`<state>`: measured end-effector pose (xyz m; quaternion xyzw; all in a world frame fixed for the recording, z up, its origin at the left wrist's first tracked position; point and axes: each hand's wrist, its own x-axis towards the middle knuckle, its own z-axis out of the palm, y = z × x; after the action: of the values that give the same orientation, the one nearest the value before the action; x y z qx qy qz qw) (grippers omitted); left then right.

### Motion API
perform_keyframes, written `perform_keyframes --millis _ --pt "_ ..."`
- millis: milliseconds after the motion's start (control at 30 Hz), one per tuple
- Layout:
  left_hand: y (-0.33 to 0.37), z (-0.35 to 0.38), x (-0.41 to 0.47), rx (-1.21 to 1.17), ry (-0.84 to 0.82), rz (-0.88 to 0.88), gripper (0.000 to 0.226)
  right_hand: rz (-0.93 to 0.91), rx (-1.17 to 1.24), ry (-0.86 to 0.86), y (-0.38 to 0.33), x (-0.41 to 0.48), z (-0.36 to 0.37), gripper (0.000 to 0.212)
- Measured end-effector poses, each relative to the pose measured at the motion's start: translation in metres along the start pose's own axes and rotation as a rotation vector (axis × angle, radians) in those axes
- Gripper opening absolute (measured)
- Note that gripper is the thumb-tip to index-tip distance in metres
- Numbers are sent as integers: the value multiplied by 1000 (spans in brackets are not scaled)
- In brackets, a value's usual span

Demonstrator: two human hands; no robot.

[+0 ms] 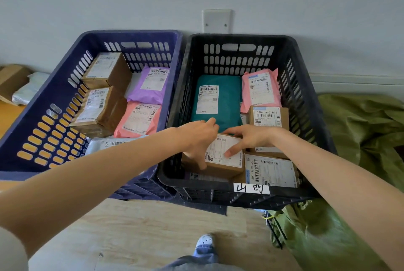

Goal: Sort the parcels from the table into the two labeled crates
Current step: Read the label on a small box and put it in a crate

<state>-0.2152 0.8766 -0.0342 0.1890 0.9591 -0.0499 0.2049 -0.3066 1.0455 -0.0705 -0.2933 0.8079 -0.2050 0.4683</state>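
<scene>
Two crates stand side by side against the wall: a blue crate (65, 87) on the left and a black crate (306, 100) on the right with a handwritten label (251, 188) on its front rim. Both hold several labelled parcels. Both my hands reach into the black crate's near end. A small brown cardboard box (220, 162) with a white shipping label lies there. My left hand (197, 139) grips its left side, fingers curled down over the edge. My right hand (249, 138) rests on top, one finger pressing the label.
The black crate also holds a green mailer (227, 98), a pink mailer (260, 89) and more brown boxes (267, 116). The blue crate holds brown boxes (106, 69), a purple mailer (150, 87) and a pink mailer (137, 121). Green sacks (360, 130) lie right; my foot (204, 241) is on wooden floor.
</scene>
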Motion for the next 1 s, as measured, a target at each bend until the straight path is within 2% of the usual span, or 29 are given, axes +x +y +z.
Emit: perform_keyframes --millis 167,333,433,500,567,700,867,1000 --pt "2 16 -2 -35 -55 -13 91 15 -136 -45 1 0 5 71" --pt "3 12 -1 -2 -125 7 102 11 -166 -56 1 1 6 73" --pt "2 10 -5 44 -165 56 101 -27 -155 -37 3 -1 9 70" --pt "1 9 -12 89 -178 137 94 -81 -130 -8 4 -4 11 74" --pt "-1 9 -20 137 -191 236 76 -152 -163 33 4 -8 15 84" --pt "-2 13 -30 196 -218 336 62 -254 -414 60 1 -16 26 99" --pt "5 16 -30 255 -281 330 52 -287 -610 37 4 -20 38 89" --pt "5 14 -28 263 -313 300 52 -297 -622 33 5 -17 39 83"
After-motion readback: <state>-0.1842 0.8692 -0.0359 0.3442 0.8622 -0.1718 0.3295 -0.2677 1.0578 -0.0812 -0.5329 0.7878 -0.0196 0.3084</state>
